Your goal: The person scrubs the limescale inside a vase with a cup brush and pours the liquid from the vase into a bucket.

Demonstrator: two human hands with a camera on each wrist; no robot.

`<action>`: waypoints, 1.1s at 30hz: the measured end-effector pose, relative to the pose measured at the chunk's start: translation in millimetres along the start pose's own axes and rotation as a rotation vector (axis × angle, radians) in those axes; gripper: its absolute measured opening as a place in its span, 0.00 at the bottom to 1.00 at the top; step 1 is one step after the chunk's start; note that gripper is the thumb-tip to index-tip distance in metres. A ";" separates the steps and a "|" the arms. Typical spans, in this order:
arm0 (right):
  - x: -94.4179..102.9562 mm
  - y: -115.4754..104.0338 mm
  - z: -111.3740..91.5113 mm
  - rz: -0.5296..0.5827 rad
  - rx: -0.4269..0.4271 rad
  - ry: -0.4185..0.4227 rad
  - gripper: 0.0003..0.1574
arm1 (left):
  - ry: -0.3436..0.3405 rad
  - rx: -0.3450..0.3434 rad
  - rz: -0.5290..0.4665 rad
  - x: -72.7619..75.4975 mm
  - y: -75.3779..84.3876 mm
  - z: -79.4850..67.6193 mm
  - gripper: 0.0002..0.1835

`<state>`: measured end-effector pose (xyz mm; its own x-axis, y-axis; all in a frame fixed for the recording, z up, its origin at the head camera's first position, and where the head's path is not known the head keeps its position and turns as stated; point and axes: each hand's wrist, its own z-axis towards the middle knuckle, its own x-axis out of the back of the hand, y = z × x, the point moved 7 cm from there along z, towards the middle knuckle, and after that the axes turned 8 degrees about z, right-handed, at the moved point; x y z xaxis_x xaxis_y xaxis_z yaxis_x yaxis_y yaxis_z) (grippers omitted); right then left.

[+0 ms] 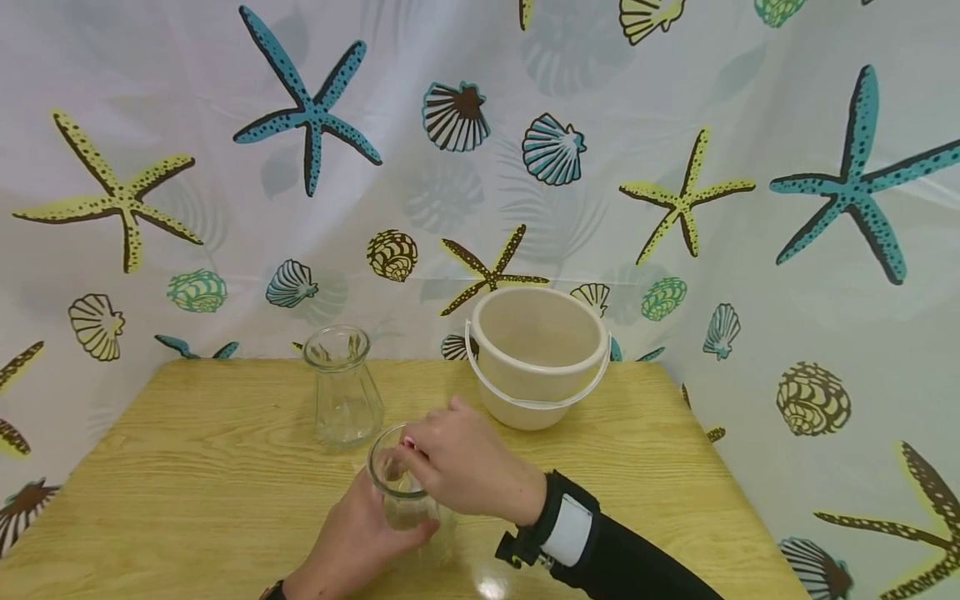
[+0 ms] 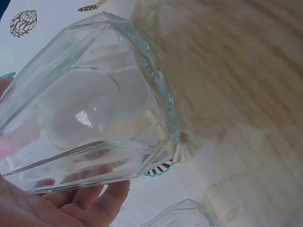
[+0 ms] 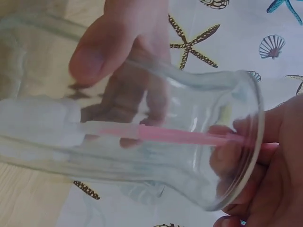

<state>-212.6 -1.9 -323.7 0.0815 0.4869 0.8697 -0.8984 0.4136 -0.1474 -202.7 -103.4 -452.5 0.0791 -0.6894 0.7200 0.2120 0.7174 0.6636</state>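
Note:
My left hand (image 1: 352,537) grips a clear glass vase (image 1: 399,493) around its body, thumb on the near side. Over the rim, my right hand (image 1: 468,467) holds the pink handle (image 3: 175,135) of a bottle brush. Its white, soft-looking head (image 3: 42,120) is inside the vase, toward the bottom. In the left wrist view the faceted base of the vase (image 2: 147,61) points toward the wooden table, and the white head shows blurred through the glass. The right fingertips partly reach into the vase's mouth.
A second glass vase (image 1: 347,400) stands upright at the back left of the wooden table (image 1: 202,467). Toward the back right is a cream bucket (image 1: 525,379) with its white handle hanging in front. A curtain (image 1: 480,192) printed with starfish and shells surrounds the table.

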 end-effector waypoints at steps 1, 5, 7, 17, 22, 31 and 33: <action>0.0 -1.8 0.1 0.018 0.000 -0.013 0.20 | -0.005 -0.001 -0.002 -0.3 0.2 0.1 0.47; 0.4 -10.2 1.2 0.081 0.013 -0.054 0.22 | -0.013 0.002 -0.018 -1.1 -0.3 0.7 0.45; 0.3 -14.3 1.7 0.107 0.024 -0.066 0.22 | -0.010 -0.004 -0.027 -1.2 -0.6 1.0 0.43; 0.8 -13.0 3.7 0.309 0.004 -0.009 0.22 | -0.014 -0.022 -0.040 -3.1 -0.3 2.5 0.42; 0.3 -4.3 4.1 0.366 -0.023 0.054 0.21 | -0.009 -0.012 -0.045 -2.8 -0.5 2.2 0.49; -1.5 12.5 1.7 0.261 -0.132 0.094 0.18 | 0.007 0.033 -0.034 -3.5 -3.2 -0.2 0.55; -0.7 12.7 1.1 0.220 -0.138 0.102 0.18 | 0.004 0.033 -0.039 -3.5 -3.2 -0.4 0.54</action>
<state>-224.6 2.2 -325.7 -0.0600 0.6490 0.7585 -0.8325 0.3866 -0.3967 -203.3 -103.3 -457.3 0.0754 -0.7175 0.6924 0.1828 0.6926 0.6978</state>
